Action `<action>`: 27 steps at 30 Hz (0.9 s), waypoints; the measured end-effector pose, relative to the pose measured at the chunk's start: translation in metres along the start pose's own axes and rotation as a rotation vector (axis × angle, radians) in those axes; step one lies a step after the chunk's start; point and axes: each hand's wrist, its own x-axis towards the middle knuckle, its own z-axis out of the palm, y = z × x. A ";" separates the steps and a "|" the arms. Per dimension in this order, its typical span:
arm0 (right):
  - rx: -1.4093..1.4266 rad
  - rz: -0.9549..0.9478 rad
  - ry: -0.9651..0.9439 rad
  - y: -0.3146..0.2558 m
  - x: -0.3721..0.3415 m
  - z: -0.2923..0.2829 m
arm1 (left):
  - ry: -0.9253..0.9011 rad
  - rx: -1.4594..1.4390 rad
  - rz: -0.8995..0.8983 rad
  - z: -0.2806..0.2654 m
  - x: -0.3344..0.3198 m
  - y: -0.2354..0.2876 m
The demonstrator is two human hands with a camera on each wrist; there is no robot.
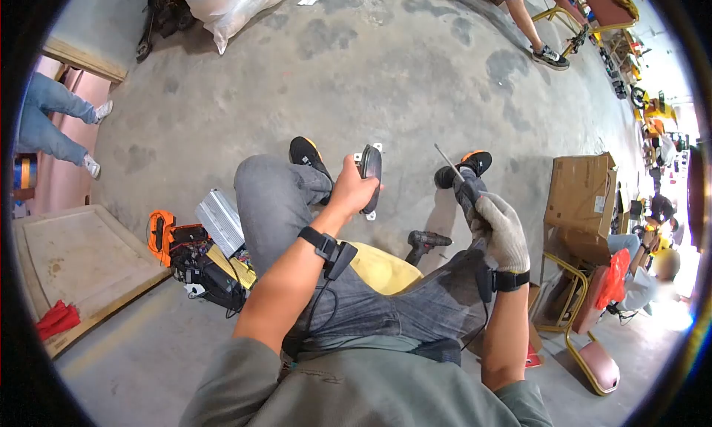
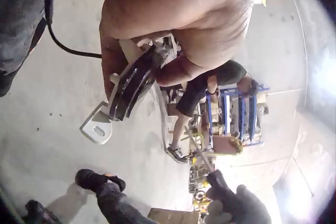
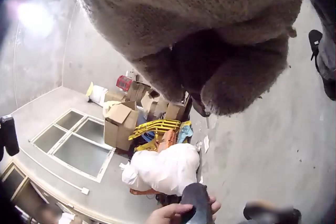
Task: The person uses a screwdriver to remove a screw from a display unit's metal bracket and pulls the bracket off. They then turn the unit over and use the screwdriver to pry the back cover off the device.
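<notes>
My bare left hand [image 1: 351,188] grips a dark elongated part [image 1: 371,176] with white metal tabs, held above the floor between my knees. In the left wrist view, thumb and fingers pinch the glossy black part [image 2: 131,90], and a slotted white tab [image 2: 97,125] sticks out below it. My gloved right hand [image 1: 503,232] is curled round a screwdriver's dark handle, its thin shaft [image 1: 448,162] pointing up and left, apart from the part. In the right wrist view the glove [image 3: 210,40] covers most of the handle.
A cordless drill [image 1: 424,244] lies on the floor between my legs. Left of me are an orange tool [image 1: 160,237], a silver finned box [image 1: 219,221] and black components. A cardboard box [image 1: 577,197] and folding chair [image 1: 586,301] stand at right. Other people are around the room.
</notes>
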 end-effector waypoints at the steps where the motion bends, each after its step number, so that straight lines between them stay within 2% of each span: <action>1: 0.000 0.000 -0.003 -0.005 0.012 0.000 | -0.041 -0.144 -0.015 -0.002 0.000 0.004; 3: -0.151 0.105 -0.094 -0.015 0.036 0.001 | -0.062 -0.196 -0.017 -0.007 -0.002 0.011; 5: -0.151 0.119 -0.115 -0.017 0.062 0.016 | -0.083 -0.249 -0.019 -0.009 -0.007 0.026; 7: -0.202 0.084 -0.158 0.009 0.103 0.023 | 0.029 -0.339 -0.122 -0.008 -0.018 0.043; 9: -0.198 0.115 -0.146 0.031 0.141 0.033 | 0.048 -0.347 -0.183 -0.008 -0.017 0.038; 11: -0.192 0.146 -0.140 0.049 0.170 0.041 | 0.046 -0.411 -0.019 -0.006 -0.018 0.032; 12: -0.229 0.183 -0.123 0.056 0.181 0.045 | 0.073 -0.362 0.042 -0.004 -0.017 0.028; 13: -0.266 0.220 -0.109 0.067 0.194 0.050 | 0.085 -0.361 0.029 -0.005 -0.016 0.025; 15: -0.252 0.274 -0.145 0.097 0.223 0.051 | -0.091 -0.217 -0.043 -0.009 -0.017 0.028; 17: -0.290 0.300 -0.125 0.122 0.238 0.055 | -0.105 -0.171 -0.072 -0.008 -0.021 0.034; 19: -0.303 0.333 -0.160 0.144 0.256 0.059 | -0.105 0.109 0.032 -0.008 -0.020 0.027; 21: -0.314 0.355 -0.118 0.156 0.260 0.065 | -0.118 0.111 -0.009 -0.008 -0.022 0.030; 23: -0.329 0.345 -0.109 0.161 0.261 0.072 | -0.084 0.096 0.039 -0.007 -0.023 0.033; 25: -0.346 0.336 -0.099 0.170 0.262 0.077 | -0.095 0.092 -0.044 -0.008 -0.023 0.039; 27: -0.339 0.310 -0.073 0.182 0.268 0.081 | -0.119 0.131 0.085 -0.009 -0.021 0.036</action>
